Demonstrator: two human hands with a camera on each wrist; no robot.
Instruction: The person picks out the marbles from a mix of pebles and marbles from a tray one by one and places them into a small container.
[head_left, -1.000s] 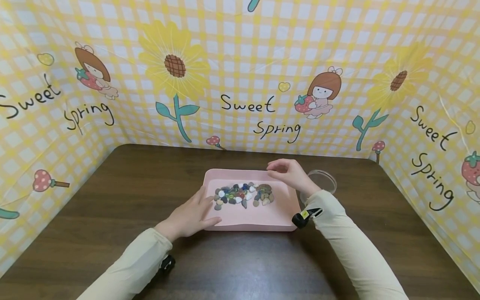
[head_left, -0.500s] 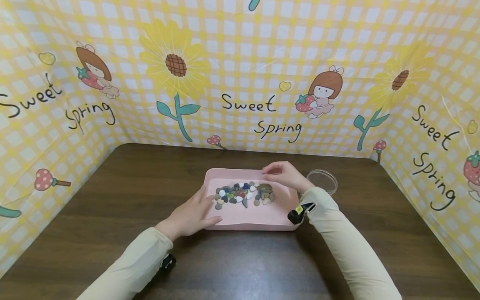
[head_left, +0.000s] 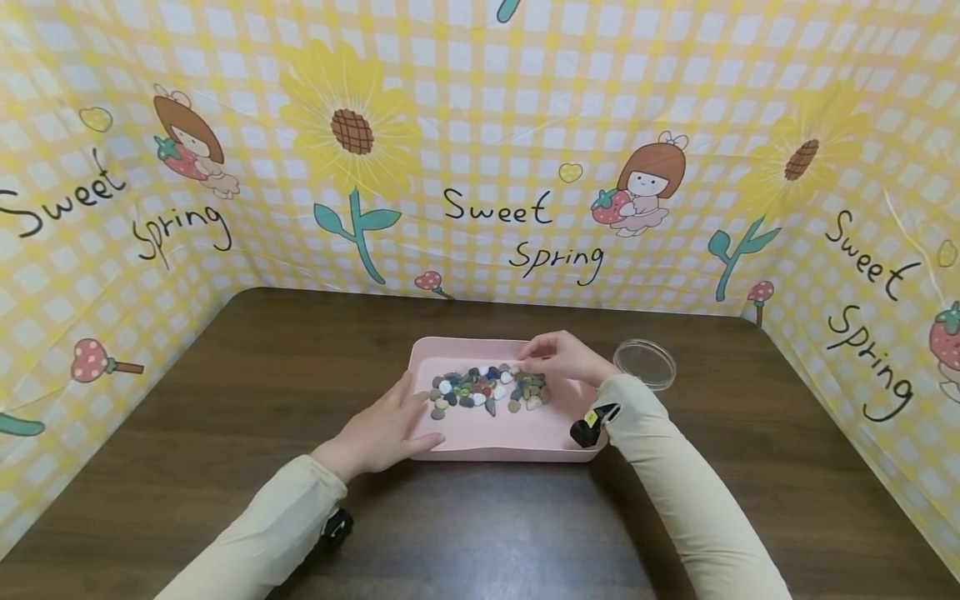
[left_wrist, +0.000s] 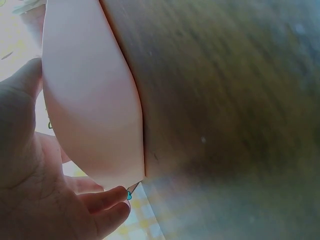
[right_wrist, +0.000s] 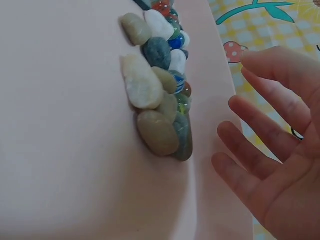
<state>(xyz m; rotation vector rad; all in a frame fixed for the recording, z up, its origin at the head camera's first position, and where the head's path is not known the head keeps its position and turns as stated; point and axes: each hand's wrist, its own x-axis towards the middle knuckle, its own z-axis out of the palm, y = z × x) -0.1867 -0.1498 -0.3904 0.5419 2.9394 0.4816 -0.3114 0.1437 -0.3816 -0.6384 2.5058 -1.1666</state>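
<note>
My left hand (head_left: 381, 433) rests spread at the rim of the pink tray (head_left: 495, 434); my right hand (head_left: 566, 357), fingers loose, holds nothing visible. Between them, in the tray, lie the stones (head_left: 479, 400): probably hard, light, somewhat slippery, best pinched at their sides.

A dark brown worktop (head_left: 480, 525) with a wood-like pattern is spread out wide and flat. Its two far corners are rounded, and a soft shine is seen near its front. A pale pink, shallow, rectangular tray (head_left: 487, 435) with rounded corners is set flat near the middle, its long side turned to the front. A clear, round, see-through container (head_left: 645, 364) is placed just beside it, towards the far right.
</note>
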